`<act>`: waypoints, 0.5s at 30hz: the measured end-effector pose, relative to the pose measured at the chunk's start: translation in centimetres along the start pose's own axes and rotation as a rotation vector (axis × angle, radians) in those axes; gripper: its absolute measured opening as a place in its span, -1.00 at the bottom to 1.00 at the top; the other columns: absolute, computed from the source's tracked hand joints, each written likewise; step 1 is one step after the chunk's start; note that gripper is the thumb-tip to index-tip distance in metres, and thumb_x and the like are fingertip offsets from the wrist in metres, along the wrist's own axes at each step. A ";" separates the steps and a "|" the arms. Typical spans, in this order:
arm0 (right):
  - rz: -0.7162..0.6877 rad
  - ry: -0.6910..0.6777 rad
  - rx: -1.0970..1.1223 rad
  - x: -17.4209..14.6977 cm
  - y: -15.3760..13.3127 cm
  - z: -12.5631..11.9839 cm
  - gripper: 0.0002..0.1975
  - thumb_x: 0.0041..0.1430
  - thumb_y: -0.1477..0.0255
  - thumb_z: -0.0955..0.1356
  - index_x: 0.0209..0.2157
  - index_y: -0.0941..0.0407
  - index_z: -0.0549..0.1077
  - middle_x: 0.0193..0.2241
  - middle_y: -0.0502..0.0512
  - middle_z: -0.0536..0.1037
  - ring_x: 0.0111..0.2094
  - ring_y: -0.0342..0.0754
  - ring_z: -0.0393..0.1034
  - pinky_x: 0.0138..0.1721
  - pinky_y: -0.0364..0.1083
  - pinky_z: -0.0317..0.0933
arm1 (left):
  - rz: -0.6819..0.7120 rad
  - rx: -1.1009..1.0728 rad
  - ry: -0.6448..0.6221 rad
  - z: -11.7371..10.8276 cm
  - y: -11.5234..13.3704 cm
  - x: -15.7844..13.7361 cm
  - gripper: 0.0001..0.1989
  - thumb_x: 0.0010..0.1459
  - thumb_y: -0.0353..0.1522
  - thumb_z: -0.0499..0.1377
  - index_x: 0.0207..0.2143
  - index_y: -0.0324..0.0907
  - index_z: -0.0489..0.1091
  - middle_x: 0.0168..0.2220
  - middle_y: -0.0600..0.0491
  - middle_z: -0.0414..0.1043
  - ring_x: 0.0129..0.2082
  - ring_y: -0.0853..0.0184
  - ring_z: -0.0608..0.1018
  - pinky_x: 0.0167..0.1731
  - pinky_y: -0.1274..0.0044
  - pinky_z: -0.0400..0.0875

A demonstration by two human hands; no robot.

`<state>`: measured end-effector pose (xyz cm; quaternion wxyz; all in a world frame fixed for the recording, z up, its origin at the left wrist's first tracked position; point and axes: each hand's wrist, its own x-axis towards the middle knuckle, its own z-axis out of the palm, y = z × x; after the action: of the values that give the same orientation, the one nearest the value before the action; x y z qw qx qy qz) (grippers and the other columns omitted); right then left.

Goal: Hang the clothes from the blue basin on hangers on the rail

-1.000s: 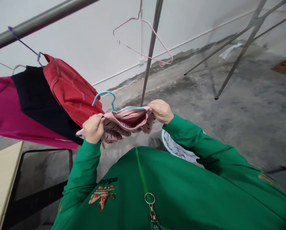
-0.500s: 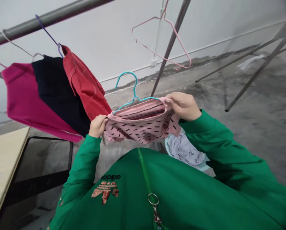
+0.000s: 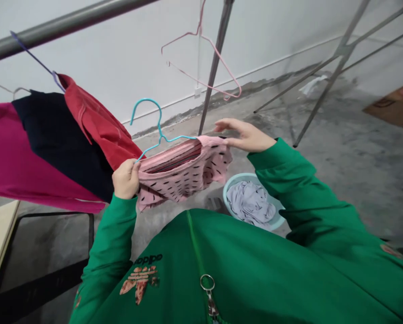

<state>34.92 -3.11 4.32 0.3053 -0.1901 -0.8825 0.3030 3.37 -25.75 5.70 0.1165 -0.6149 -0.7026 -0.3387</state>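
A pink shirt with short black dashes [image 3: 184, 180] hangs on a turquoise hanger [image 3: 160, 128], its neck opening facing up. My left hand [image 3: 125, 178] is closed on the shirt's left shoulder, where the hanger's arm also ends. My right hand [image 3: 247, 135] is beside the right shoulder, fingers spread and thumb at the cloth's edge. On that side the hanger's arm goes inside the shirt, so its end is hidden. The hanger's hook is free in the air.
A metal rail [image 3: 69, 27] carries a red garment [image 3: 93, 121], a black one [image 3: 60, 139] and a magenta one [image 3: 29, 157]. A bare pink hanger [image 3: 201, 63] hangs beyond. Below is a light blue basin [image 3: 226, 193] with grey cloth [image 3: 250, 202]. A cardboard box [image 3: 393, 108] stands far right.
My right hand has loosened its grip on the shirt's right shoulder and its fingers have spread. That shoulder now lies over the hanger's arm. The view has shifted, so things appear further left.
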 end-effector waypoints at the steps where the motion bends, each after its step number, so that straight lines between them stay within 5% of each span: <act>1: 0.042 -0.007 0.015 -0.5 0.9 0.3 -0.31 -0.05 0.05 0.41 0.06 0.14 0.33 -0.07 0.20 0.47 -0.05 0.05 0.36 0.02 0.02 0.22 | 0.000 0.005 0.018 -0.5 -0.1 0.3 -0.73 0.24 -0.27 -0.01 -0.39 -0.21 0.40 -0.46 0.04 0.44 -0.43 0.38 0.48 -0.39 0.58 0.29; 7: 0.264 0.102 0.126 -2.5 3.5 3.9 -0.53 0.06 0.02 0.28 -0.37 0.19 0.42 -0.45 0.07 0.42 -0.36 -0.07 0.30 -0.23 -0.04 0.25 | -0.019 0.035 0.020 -2.1 -0.9 1.3 -0.76 0.21 -0.27 0.02 -0.38 -0.20 0.41 -0.47 0.08 0.44 -0.43 0.39 0.48 -0.39 0.60 0.30; 15: 0.289 0.225 0.268 -1.9 1.5 2.4 -0.48 0.06 -0.05 0.28 -0.41 0.19 0.42 -0.51 0.02 0.37 -0.44 -0.14 0.24 -0.36 -0.14 0.17 | -0.008 0.010 -0.034 -3.8 -3.0 1.3 -0.75 0.19 -0.27 0.04 -0.43 -0.21 0.41 -0.53 0.10 0.40 -0.51 0.43 0.44 -0.45 0.61 0.30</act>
<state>34.95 -3.97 1.01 0.3776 -0.3048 -0.7584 0.4351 -0.68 -27.13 8.30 0.1064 -0.6172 -0.7086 -0.3250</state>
